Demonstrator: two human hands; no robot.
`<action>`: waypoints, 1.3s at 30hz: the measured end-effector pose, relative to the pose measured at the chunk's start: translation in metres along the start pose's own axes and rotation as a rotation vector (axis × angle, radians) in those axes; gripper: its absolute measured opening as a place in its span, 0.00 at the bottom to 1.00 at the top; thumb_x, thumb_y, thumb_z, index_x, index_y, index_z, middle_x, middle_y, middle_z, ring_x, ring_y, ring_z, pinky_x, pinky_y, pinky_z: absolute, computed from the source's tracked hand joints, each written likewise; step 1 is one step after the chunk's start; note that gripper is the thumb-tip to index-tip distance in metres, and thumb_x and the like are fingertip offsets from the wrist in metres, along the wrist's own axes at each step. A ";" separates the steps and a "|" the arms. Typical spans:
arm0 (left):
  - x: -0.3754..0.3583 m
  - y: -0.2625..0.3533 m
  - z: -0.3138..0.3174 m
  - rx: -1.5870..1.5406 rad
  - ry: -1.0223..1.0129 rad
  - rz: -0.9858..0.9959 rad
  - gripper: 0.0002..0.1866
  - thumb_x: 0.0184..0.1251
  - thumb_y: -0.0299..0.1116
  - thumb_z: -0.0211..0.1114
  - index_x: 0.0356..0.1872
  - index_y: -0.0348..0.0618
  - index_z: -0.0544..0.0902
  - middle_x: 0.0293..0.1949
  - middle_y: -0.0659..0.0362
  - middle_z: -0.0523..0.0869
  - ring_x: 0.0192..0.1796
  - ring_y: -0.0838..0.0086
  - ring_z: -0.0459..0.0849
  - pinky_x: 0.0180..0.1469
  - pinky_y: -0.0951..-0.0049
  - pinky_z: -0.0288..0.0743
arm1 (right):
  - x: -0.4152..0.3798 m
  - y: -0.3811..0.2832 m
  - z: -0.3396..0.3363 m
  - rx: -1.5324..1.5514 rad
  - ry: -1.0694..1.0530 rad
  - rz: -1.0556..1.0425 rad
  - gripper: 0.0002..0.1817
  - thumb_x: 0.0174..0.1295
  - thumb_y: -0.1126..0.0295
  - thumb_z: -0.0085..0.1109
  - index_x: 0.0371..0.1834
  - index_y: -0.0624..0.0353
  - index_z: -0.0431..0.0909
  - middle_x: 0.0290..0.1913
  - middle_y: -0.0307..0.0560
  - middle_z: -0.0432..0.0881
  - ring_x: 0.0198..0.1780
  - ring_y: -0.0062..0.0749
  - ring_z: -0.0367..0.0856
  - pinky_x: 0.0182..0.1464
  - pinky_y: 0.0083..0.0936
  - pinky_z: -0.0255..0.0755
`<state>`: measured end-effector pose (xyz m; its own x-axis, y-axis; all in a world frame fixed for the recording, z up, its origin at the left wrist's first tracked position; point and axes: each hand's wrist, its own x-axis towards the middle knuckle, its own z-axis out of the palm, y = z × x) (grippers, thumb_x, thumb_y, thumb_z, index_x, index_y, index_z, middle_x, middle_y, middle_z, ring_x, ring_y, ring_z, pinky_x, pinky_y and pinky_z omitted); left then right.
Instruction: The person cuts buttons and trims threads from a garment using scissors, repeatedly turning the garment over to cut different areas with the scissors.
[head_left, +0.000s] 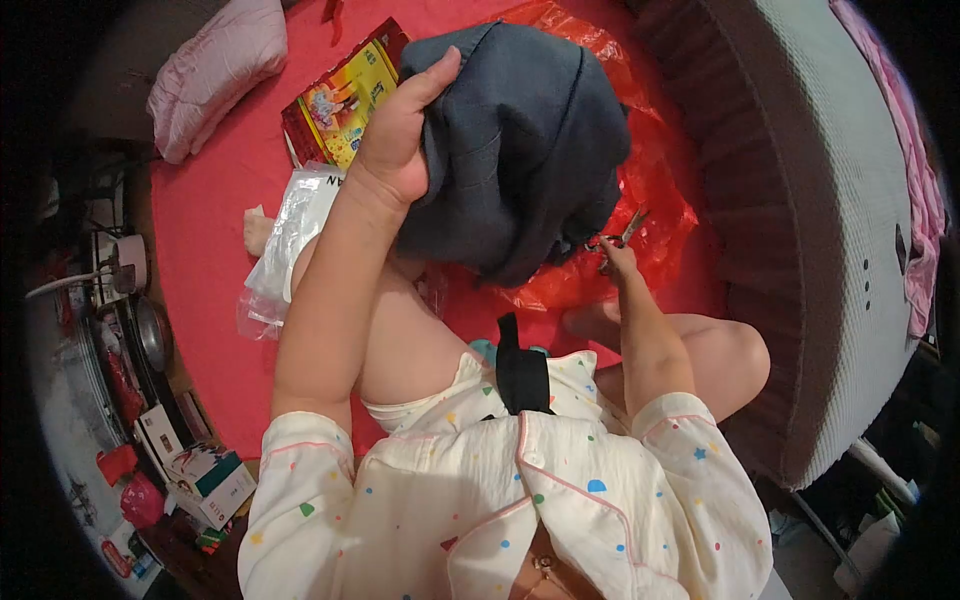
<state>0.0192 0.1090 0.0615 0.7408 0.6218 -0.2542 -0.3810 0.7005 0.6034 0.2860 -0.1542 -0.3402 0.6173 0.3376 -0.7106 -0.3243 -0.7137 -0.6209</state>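
A dark grey-blue cloth garment is bunched up in front of me, raised over the red sheet. My left hand is closed on its left side, with the thumb lying along the outer face and the other fingers hidden behind the cloth. At the garment's lower right, my right hand is closed around a small pair of scissors, whose metal blades point up and away from me. Behind both the garment and the scissors spreads a crumpled red plastic bag.
A yellow and red printed package and a clear plastic bag lie left of the garment on the red sheet. Further left is a pink folded quilt. A grey padded sofa side walls off the right.
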 end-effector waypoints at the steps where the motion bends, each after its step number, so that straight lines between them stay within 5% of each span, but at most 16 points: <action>1: 0.000 0.001 0.001 -0.031 -0.037 -0.010 0.19 0.75 0.41 0.58 0.55 0.34 0.80 0.52 0.49 0.86 0.53 0.63 0.86 0.59 0.61 0.79 | -0.015 -0.014 -0.004 -0.073 -0.074 0.023 0.20 0.56 0.59 0.73 0.42 0.62 0.78 0.27 0.47 0.81 0.23 0.32 0.77 0.23 0.30 0.68; 4: 0.002 0.001 0.003 -0.084 -0.072 -0.016 0.21 0.76 0.42 0.55 0.56 0.34 0.79 0.53 0.49 0.85 0.54 0.62 0.85 0.60 0.60 0.79 | 0.039 0.028 0.012 -0.194 -0.010 -0.266 0.23 0.57 0.57 0.72 0.45 0.64 0.79 0.35 0.50 0.82 0.33 0.36 0.79 0.34 0.35 0.72; 5: 0.002 0.001 0.003 -0.107 -0.074 -0.025 0.22 0.76 0.43 0.54 0.57 0.34 0.79 0.54 0.49 0.85 0.55 0.61 0.85 0.60 0.59 0.78 | 0.024 -0.001 0.010 -0.224 0.025 -0.242 0.27 0.60 0.55 0.68 0.51 0.69 0.77 0.45 0.53 0.83 0.46 0.40 0.80 0.48 0.36 0.73; 8: -0.003 0.001 0.003 -0.173 -0.155 -0.026 0.22 0.77 0.44 0.54 0.57 0.33 0.78 0.54 0.49 0.84 0.55 0.61 0.85 0.61 0.59 0.78 | -0.065 -0.126 0.013 0.001 0.468 -0.740 0.33 0.64 0.50 0.61 0.62 0.69 0.72 0.62 0.60 0.76 0.63 0.48 0.74 0.65 0.35 0.66; 11: -0.004 0.000 0.010 -0.133 -0.147 -0.025 0.23 0.77 0.44 0.54 0.58 0.33 0.78 0.55 0.49 0.84 0.55 0.62 0.85 0.61 0.60 0.78 | -0.196 -0.248 0.001 0.278 0.084 -1.103 0.37 0.66 0.51 0.61 0.69 0.67 0.65 0.71 0.60 0.65 0.72 0.47 0.63 0.70 0.35 0.59; 13: -0.004 -0.003 0.014 -0.078 -0.147 0.002 0.23 0.77 0.44 0.54 0.58 0.33 0.78 0.55 0.50 0.84 0.55 0.62 0.85 0.61 0.61 0.78 | -0.233 -0.276 0.002 0.043 0.019 -1.278 0.36 0.64 0.52 0.63 0.67 0.66 0.67 0.66 0.55 0.72 0.67 0.45 0.70 0.68 0.33 0.63; 16: -0.002 0.002 0.019 0.040 -0.152 0.081 0.23 0.76 0.45 0.56 0.58 0.35 0.78 0.54 0.53 0.84 0.54 0.67 0.85 0.59 0.66 0.78 | -0.249 -0.292 -0.001 0.115 -0.399 -0.916 0.28 0.63 0.54 0.65 0.60 0.64 0.75 0.55 0.48 0.81 0.56 0.35 0.79 0.61 0.29 0.70; 19: 0.007 0.023 0.006 -0.008 -0.128 0.060 0.25 0.75 0.50 0.56 0.58 0.39 0.79 0.51 0.56 0.85 0.52 0.69 0.83 0.56 0.71 0.76 | -0.255 -0.337 -0.038 0.494 -0.451 -0.655 0.15 0.60 0.59 0.68 0.43 0.57 0.83 0.33 0.37 0.83 0.35 0.25 0.80 0.46 0.23 0.75; 21: 0.012 0.032 -0.012 0.124 -0.011 0.417 0.22 0.76 0.48 0.56 0.53 0.39 0.82 0.46 0.57 0.87 0.49 0.71 0.84 0.54 0.73 0.76 | -0.279 -0.368 -0.067 0.463 -0.470 -0.591 0.18 0.56 0.59 0.70 0.43 0.59 0.84 0.41 0.49 0.86 0.42 0.33 0.85 0.49 0.30 0.79; 22: 0.010 0.031 -0.017 0.120 -0.015 0.423 0.22 0.76 0.48 0.56 0.53 0.39 0.82 0.46 0.57 0.87 0.49 0.71 0.84 0.54 0.73 0.76 | -0.277 -0.383 -0.078 0.474 -0.384 -0.608 0.21 0.65 0.63 0.61 0.55 0.67 0.78 0.49 0.54 0.85 0.47 0.35 0.85 0.52 0.36 0.81; 24: 0.004 0.027 -0.019 0.358 0.143 0.680 0.21 0.76 0.47 0.55 0.53 0.39 0.82 0.44 0.58 0.86 0.47 0.73 0.84 0.52 0.72 0.77 | -0.276 -0.404 -0.109 0.526 -0.468 -0.673 0.21 0.65 0.63 0.61 0.55 0.67 0.78 0.49 0.53 0.85 0.47 0.35 0.85 0.52 0.35 0.80; 29: -0.013 -0.018 -0.013 0.658 -0.106 0.747 0.20 0.73 0.40 0.59 0.58 0.36 0.78 0.51 0.55 0.85 0.55 0.70 0.83 0.61 0.68 0.75 | -0.284 -0.439 -0.164 0.619 -0.798 -0.859 0.21 0.64 0.65 0.62 0.55 0.67 0.78 0.51 0.52 0.84 0.49 0.34 0.84 0.54 0.33 0.79; 31: -0.013 -0.027 -0.006 1.217 -0.072 0.403 0.20 0.73 0.36 0.58 0.61 0.38 0.76 0.53 0.56 0.84 0.58 0.70 0.81 0.61 0.69 0.74 | -0.284 -0.451 -0.181 0.619 -0.878 -0.903 0.21 0.64 0.65 0.62 0.56 0.66 0.78 0.51 0.52 0.84 0.50 0.34 0.83 0.55 0.33 0.78; 35: -0.023 -0.003 -0.001 0.976 -0.046 0.381 0.23 0.73 0.42 0.60 0.63 0.42 0.77 0.52 0.57 0.84 0.55 0.78 0.79 0.62 0.74 0.71 | -0.277 -0.449 -0.209 0.550 -0.937 -0.957 0.21 0.63 0.66 0.62 0.56 0.66 0.77 0.53 0.51 0.83 0.52 0.34 0.82 0.57 0.31 0.77; 37: -0.019 0.009 -0.011 0.056 -0.168 0.278 0.18 0.74 0.37 0.58 0.59 0.38 0.78 0.51 0.58 0.83 0.52 0.77 0.80 0.57 0.74 0.72 | -0.269 -0.439 -0.219 0.436 -0.937 -0.994 0.21 0.63 0.66 0.62 0.57 0.66 0.77 0.53 0.50 0.83 0.53 0.33 0.82 0.58 0.30 0.77; 39: -0.023 0.011 -0.014 -0.131 -0.216 0.240 0.18 0.74 0.37 0.57 0.59 0.38 0.78 0.51 0.58 0.83 0.52 0.77 0.80 0.57 0.74 0.72 | -0.265 -0.423 -0.215 0.262 -0.900 -1.094 0.25 0.60 0.63 0.67 0.57 0.65 0.77 0.52 0.49 0.83 0.51 0.31 0.82 0.56 0.29 0.78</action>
<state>-0.0096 0.1077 0.0633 0.7162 0.6955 0.0574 -0.6158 0.5911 0.5209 0.4132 -0.0737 0.1814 0.0161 0.9679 0.2510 -0.1740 0.2499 -0.9525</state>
